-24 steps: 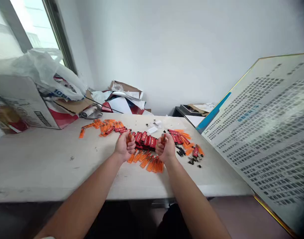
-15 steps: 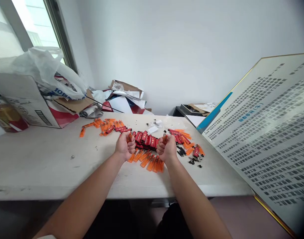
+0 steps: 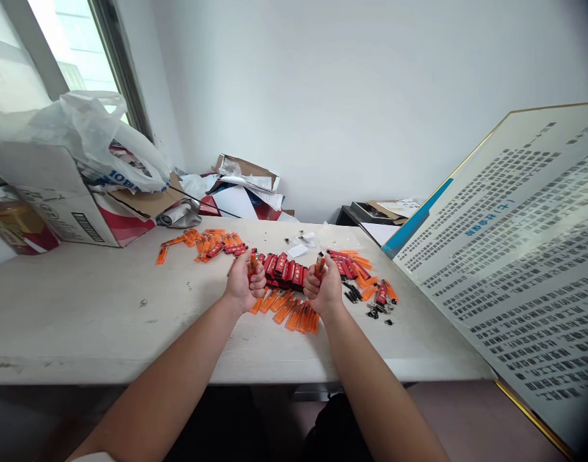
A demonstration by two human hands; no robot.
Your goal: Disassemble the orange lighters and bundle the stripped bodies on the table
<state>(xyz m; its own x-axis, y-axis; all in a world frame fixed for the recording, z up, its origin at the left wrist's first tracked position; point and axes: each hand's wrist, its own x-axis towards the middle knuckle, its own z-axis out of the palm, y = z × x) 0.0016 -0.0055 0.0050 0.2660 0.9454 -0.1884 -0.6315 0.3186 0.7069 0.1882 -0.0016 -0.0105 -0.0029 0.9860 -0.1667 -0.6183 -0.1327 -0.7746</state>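
Observation:
My left hand [image 3: 245, 282] is curled around a small orange plastic lighter [image 3: 252, 264], its top showing above my fingers. My right hand [image 3: 324, 289] grips a similar lighter [image 3: 319, 265] the same way. Between my hands lies a tight row of red lighters [image 3: 285, 269]. Just below my hands, orange lighters [image 3: 288, 314] fan out side by side. More orange and red lighters lie in loose piles at left [image 3: 210, 247] and right [image 3: 351, 264]. Small black parts [image 3: 352, 292] lie by the right pile.
All this lies on a scuffed white table [image 3: 106, 321]. At its back left stands a cardboard box [image 3: 58, 205] under a plastic bag [image 3: 101, 138]. Papers and cardboard [image 3: 240, 192] are heaped behind the table. A large printed board [image 3: 505, 256] leans in at right.
The view has drifted slightly, so the table sits a little further right in the picture. Both hands stay closed, with the lighters standing slightly higher out of them.

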